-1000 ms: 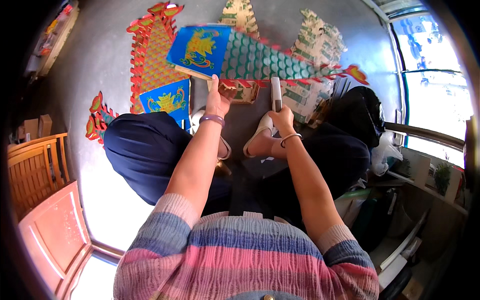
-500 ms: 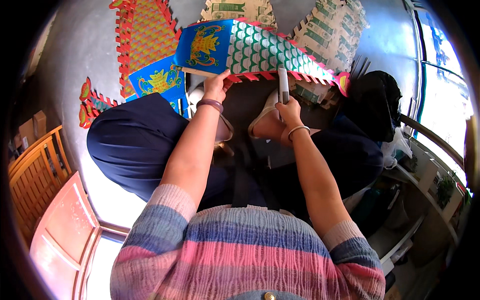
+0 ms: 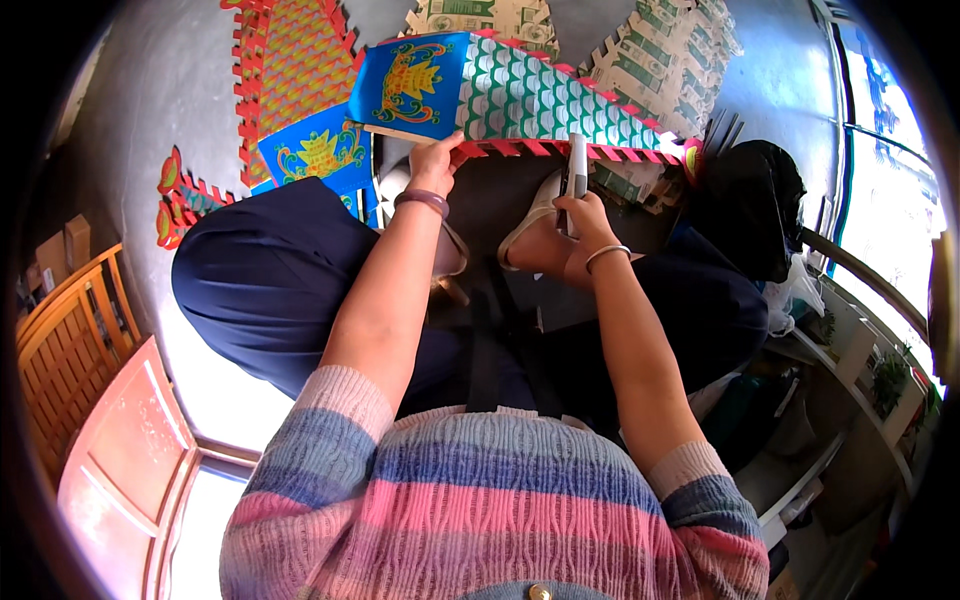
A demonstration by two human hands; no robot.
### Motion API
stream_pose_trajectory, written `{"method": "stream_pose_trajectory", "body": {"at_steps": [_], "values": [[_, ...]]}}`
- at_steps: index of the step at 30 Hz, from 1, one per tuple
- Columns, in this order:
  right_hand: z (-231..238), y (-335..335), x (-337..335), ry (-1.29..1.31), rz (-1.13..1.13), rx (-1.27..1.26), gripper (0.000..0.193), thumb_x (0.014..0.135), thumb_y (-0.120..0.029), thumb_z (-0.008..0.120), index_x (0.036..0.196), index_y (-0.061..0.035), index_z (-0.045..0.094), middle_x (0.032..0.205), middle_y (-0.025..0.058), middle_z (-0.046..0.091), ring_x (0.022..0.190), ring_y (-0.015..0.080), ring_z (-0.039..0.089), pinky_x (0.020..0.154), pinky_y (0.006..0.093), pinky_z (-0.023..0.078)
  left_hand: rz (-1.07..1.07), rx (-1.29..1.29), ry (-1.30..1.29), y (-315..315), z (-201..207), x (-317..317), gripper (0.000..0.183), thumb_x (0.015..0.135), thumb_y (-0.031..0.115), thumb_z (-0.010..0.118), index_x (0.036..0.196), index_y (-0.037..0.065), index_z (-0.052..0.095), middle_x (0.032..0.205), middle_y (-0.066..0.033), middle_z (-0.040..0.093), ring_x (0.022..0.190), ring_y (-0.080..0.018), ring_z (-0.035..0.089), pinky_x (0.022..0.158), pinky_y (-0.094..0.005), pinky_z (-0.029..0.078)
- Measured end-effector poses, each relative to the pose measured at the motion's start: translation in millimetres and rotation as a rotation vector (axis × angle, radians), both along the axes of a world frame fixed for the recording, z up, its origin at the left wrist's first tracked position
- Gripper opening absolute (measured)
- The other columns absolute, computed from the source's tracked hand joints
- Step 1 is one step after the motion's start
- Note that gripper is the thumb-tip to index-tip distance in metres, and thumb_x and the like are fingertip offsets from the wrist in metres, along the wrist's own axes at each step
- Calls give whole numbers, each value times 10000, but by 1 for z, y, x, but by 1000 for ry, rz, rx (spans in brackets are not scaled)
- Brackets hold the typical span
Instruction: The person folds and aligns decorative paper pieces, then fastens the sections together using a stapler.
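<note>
A long fish-shaped cardboard piece (image 3: 545, 100) stretches across in front of me. It has a blue panel with a yellow pattern at its left end, green-and-white scales along its body and red notched strips along its edges. My left hand (image 3: 434, 168) pinches its near edge where the blue meets the scales. Closed around a slim grey-and-white stapler (image 3: 578, 165), my right hand (image 3: 588, 218) holds it upright. The stapler's tip reaches the near red edge, right of the middle; whether its jaws grip the strip I cannot make out.
Under the left end lies another blue-panelled piece (image 3: 318, 155). Brown cardboard pieces (image 3: 655, 65) with notched edges lie at the far side. A black bag (image 3: 750, 210) sits by my right knee, a shelf (image 3: 850, 370) beyond it. A wooden chair (image 3: 80, 320) stands at left.
The stapler and my right hand have shifted slightly right along the near edge. The right end of the fish-shaped piece has tilted, and my left hand keeps its hold.
</note>
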State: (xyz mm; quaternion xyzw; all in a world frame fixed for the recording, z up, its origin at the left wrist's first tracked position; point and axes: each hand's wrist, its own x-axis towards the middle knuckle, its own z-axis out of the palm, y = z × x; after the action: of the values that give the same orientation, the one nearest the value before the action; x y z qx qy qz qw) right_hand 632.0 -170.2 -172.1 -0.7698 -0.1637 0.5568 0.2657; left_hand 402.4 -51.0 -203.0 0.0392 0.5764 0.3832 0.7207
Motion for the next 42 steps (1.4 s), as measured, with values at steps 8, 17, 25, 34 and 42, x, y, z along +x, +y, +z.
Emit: {"method": "stream_pose_trajectory", "body": {"at_steps": [8,17,25,34,42], "values": [[54,-8,-33,106,62,-106,229,679,-126,651,760,76,577,664,81,569,595,155,556,489,302,417,32,20,45,0,3,1,152,739,12,666,863,24,580,826,-79,620,714,-187,615,636,-314,511],[69,3,-85,273,355,-64,220,718,-121,661,813,56,572,604,55,555,496,133,544,422,261,410,68,95,20,0,11,6,169,727,-10,661,871,-19,574,804,-109,620,646,-204,629,544,-285,531],[50,7,-93,165,408,-20,197,710,-127,658,800,25,571,572,46,540,469,140,520,404,268,370,95,113,106,-3,6,16,127,710,-7,669,812,-12,593,769,-94,618,620,-187,616,524,-281,517],[57,19,-108,80,359,-49,360,656,-246,687,784,77,592,668,115,587,621,198,586,546,325,445,93,30,155,-3,10,14,89,707,-9,657,765,11,593,699,-60,603,535,-153,576,457,-251,458],[32,26,-114,32,404,-4,229,694,-137,661,800,52,589,698,86,602,567,155,564,488,288,419,205,154,124,-4,18,24,46,728,8,632,718,14,588,626,-46,588,489,-131,555,416,-224,407]]}}
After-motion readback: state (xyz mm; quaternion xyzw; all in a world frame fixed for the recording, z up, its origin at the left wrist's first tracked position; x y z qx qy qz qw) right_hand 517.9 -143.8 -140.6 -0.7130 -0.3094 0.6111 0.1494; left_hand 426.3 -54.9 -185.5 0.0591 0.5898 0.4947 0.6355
